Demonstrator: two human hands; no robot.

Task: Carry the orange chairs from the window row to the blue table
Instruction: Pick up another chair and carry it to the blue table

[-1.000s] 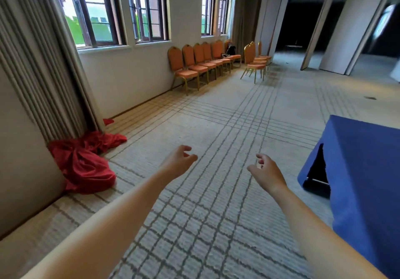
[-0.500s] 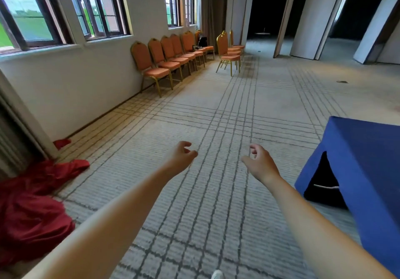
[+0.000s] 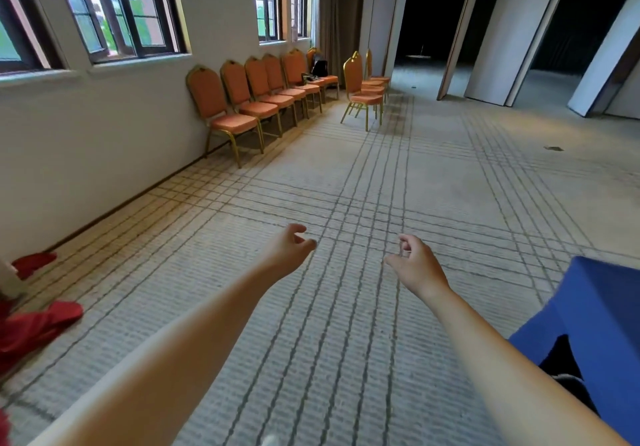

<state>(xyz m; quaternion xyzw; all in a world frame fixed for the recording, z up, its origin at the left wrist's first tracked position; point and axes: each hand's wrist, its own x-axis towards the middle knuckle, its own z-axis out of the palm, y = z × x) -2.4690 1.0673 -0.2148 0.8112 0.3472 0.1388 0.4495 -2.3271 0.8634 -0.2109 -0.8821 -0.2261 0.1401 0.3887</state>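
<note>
Hands are hovering forward, left hand (image 3: 289, 248) and right hand (image 3: 417, 265) both loosely curled, holding nothing. One blue cloth-covered table (image 3: 606, 307) is sitting rightward (only a corner showing). Six orange gold-framed chairs (image 3: 258, 76) are lining the window wall (image 3: 104, 127) ahead.

We record daylight from the dark-framed paned windows (image 3: 131, 12) at left, laying a warm tint on the pale grid-lined carpet (image 3: 214, 203) beneath them. The unlit back hall (image 3: 426, 12) reads near black. Edges bow; detail soft overall.
</note>
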